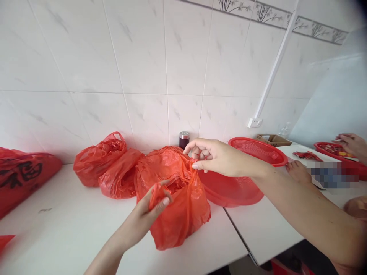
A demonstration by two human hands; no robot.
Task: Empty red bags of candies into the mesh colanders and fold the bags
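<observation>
In front of me a full red plastic bag point(180, 214) stands on the white table, its crumpled mouth partly gathered. My left hand point(153, 206) is closed on a fold of the bag at its near left side, thumb pressed over the plastic. At the upper right of the mouth, my right hand point(210, 156) pinches another edge of the same bag between thumb and fingers. What the bag contains is hidden. Behind the right hand and forearm sits a red plastic basket point(229, 193), partly covered by them.
Left of the bag lie more filled red bags point(100, 160) and a red bundle with black writing point(25, 175). A dark flask point(184, 140) stands by the wall. Farther right are another red basket point(255, 151), a cardboard box point(273, 140) and another person's hands point(351, 145).
</observation>
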